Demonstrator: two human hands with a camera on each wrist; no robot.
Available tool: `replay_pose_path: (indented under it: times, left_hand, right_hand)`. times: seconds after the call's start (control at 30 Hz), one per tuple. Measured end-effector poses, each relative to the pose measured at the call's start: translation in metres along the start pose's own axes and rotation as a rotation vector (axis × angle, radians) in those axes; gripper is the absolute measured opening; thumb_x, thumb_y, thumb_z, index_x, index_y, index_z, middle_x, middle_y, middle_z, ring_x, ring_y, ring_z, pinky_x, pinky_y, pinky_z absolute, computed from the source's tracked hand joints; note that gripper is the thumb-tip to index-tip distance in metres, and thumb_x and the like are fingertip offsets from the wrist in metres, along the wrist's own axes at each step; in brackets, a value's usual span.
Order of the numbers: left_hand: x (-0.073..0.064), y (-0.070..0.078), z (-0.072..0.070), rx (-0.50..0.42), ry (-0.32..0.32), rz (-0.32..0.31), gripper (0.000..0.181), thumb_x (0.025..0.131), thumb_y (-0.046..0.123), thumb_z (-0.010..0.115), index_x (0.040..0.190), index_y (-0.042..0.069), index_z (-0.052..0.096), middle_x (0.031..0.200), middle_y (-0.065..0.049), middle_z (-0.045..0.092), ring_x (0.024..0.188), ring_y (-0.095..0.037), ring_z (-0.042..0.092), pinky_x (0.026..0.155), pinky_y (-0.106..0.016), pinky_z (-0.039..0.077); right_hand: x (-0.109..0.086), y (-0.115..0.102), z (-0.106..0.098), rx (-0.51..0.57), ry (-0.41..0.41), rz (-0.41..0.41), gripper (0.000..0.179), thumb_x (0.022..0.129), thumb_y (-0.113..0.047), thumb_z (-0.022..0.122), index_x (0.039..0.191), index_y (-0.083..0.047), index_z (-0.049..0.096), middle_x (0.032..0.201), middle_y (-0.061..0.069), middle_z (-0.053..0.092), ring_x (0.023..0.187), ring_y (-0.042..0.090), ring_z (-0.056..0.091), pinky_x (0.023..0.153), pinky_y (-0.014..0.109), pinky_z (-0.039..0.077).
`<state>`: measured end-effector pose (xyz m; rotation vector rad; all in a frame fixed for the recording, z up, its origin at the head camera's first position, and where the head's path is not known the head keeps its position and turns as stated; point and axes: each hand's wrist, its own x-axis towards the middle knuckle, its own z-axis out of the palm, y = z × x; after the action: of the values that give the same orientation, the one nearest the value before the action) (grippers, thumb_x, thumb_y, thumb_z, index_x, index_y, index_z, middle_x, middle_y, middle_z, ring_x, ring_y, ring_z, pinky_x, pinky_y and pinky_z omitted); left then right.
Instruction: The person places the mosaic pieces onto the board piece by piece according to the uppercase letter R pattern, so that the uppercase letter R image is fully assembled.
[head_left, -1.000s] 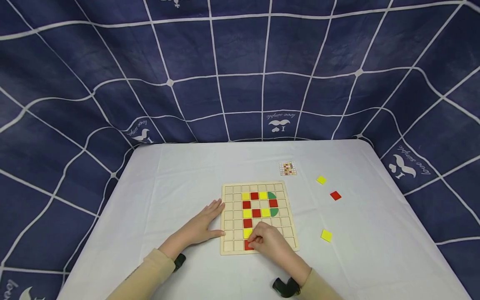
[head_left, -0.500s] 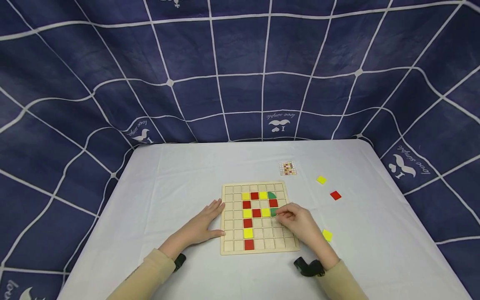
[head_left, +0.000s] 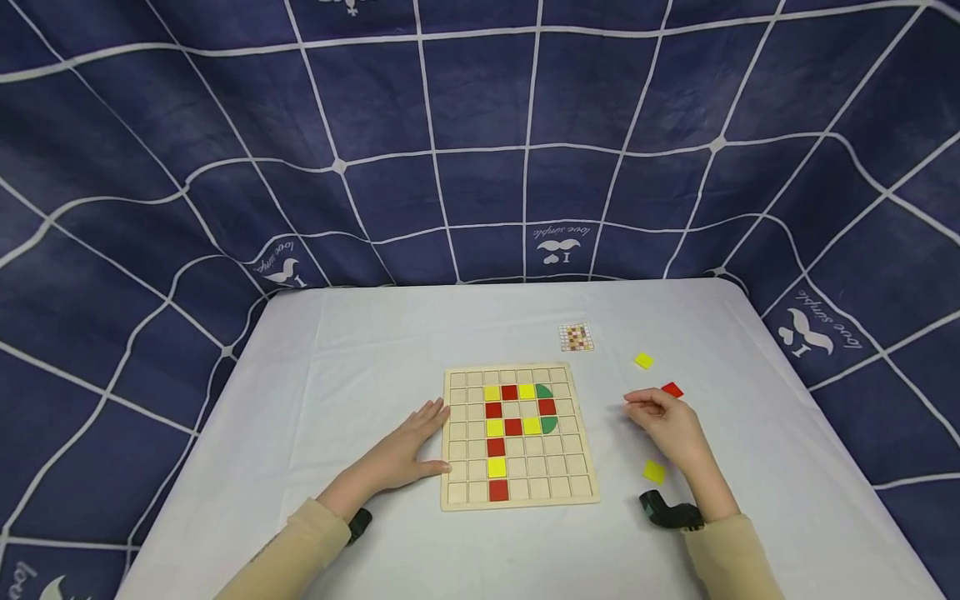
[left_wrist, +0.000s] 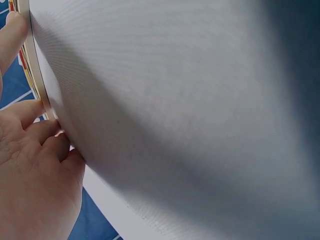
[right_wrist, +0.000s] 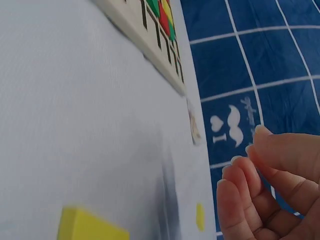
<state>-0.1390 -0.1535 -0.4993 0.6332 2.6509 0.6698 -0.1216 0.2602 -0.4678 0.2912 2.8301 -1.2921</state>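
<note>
In the head view a square wooden grid board (head_left: pixel 465 437) lies on the white table. Red, yellow and green tiles on it form a P shape, with a red tile (head_left: pixel 498 490) at the foot of the stem. My left hand (head_left: pixel 405 450) rests at the board's left edge, thumb and fingers spread along it. To the right of the board, my right hand (head_left: pixel 671 429) hovers over the table, fingers loosely curled with nothing between them. A loose red tile (head_left: pixel 672 390) lies just behind it, partly covered. A yellow tile (head_left: pixel 654 472) is beside its wrist.
Another yellow tile (head_left: pixel 643 361) lies at the far right. Behind the board is a small printed pattern card (head_left: pixel 576 337). Dark blue cloth (head_left: pixel 480 192) with white lines hangs behind and beside the table.
My right hand has left the red tile at the bottom of the stem and travelled right, off the board, toward the loose tiles. My left hand stays in place.
</note>
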Motion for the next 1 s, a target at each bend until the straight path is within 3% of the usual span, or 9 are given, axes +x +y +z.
replay_pose_path:
  times: [0.37,0.77,1.0]
  left_hand:
    - [0.000,0.000,0.000,-0.009,0.002,0.001,0.091,0.084,0.043,0.075,0.156,0.010,0.028,0.165,-0.007,0.019,0.154,-0.026,0.014,0.125,-0.046,0.020]
    - [0.000,0.001,0.000,-0.007,0.003,0.003,0.091,0.085,0.042,0.075,0.155,0.009,0.029,0.165,-0.009,0.020,0.154,-0.027,0.014,0.125,-0.046,0.020]
    - [0.001,-0.001,0.000,-0.008,0.002,0.015,0.090,0.085,0.043,0.074,0.155,0.008,0.029,0.165,-0.010,0.020,0.154,-0.028,0.014,0.125,-0.046,0.019]
  right_hand:
    - [-0.015,0.031,-0.020,-0.038,-0.074,0.031,0.039,0.090,-0.031,0.073,0.120,-0.006,0.067,0.104,0.008,0.072,0.080,0.000,0.062,0.070,0.018,0.050]
    - [-0.036,0.039,-0.021,-0.149,-0.197,0.044,0.049,0.074,-0.029,0.087,0.109,-0.002,0.066,0.094,0.004,0.065,0.082,0.014,0.056,0.067,0.022,0.048]
    - [-0.041,0.043,-0.013,-0.241,-0.195,0.045,0.043,0.071,-0.021,0.088,0.103,-0.002,0.066,0.092,0.004,0.060,0.083,0.018,0.052,0.067,0.025,0.044]
